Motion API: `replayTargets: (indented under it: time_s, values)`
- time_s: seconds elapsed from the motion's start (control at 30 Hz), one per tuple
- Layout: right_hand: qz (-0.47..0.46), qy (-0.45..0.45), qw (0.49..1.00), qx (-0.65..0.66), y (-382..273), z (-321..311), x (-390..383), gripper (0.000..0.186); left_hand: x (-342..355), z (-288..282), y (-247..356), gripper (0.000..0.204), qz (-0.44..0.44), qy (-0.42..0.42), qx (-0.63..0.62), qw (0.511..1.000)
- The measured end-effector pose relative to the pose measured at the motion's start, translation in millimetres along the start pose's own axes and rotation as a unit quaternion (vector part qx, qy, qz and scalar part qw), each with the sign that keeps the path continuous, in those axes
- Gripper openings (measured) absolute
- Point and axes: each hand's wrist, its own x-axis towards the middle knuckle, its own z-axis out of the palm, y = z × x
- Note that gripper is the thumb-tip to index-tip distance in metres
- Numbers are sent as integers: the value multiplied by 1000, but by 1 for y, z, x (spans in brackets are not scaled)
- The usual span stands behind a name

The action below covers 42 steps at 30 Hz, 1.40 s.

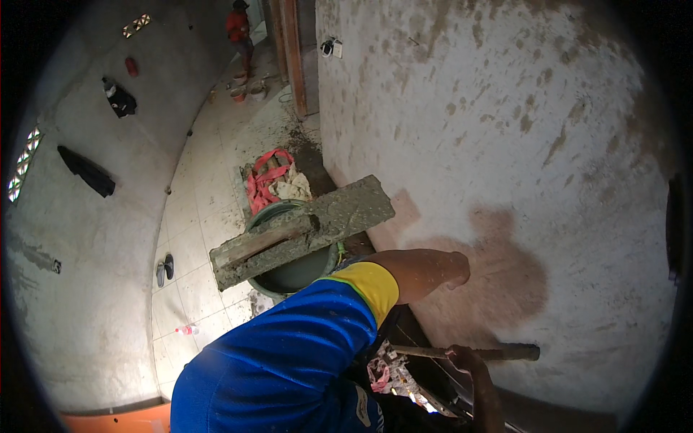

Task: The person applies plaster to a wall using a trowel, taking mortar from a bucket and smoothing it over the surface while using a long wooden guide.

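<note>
My left hand [453, 270] reaches out in front of the stained plaster wall; its fingers do not show clearly, and I cannot tell whether it touches the wall. Lower down, my right hand [465, 359] is closed around a long, narrow wooden tool [514, 352] seen edge-on along the wall. Left of my left arm, a cement-caked plank with a raised handle [303, 232] lies across a round tub [271, 289] of grey water.
Red straps and a pale cloth [273, 180] lie behind the tub. Dark sandals [165, 269] and a pink-capped bottle [187, 330] are on the tiled floor [206, 289]. Another person [240, 32] stands far back by buckets [239, 94] and a wooden door frame [291, 58].
</note>
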Motion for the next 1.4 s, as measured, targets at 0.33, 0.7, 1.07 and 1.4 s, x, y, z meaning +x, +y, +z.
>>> replayTargets:
  time_s: [0.33,0.7,1.07,1.4]
  values:
    - [-12,-7,1000,15,3,3,-1,23,16,7,-2,41,-5,-6,-3,1000]
    - [-18,1,1000,13,5,3,-1,24,-11,-8,5,37,-12,-48,-9,999]
    - [13,-10,1000,6,0,-3,-5,22,-29,-15,8,38,24,-5,26,999]
    - [7,-11,1000,6,-7,-8,-4,22,5,3,2,39,3,-5,5,1000]
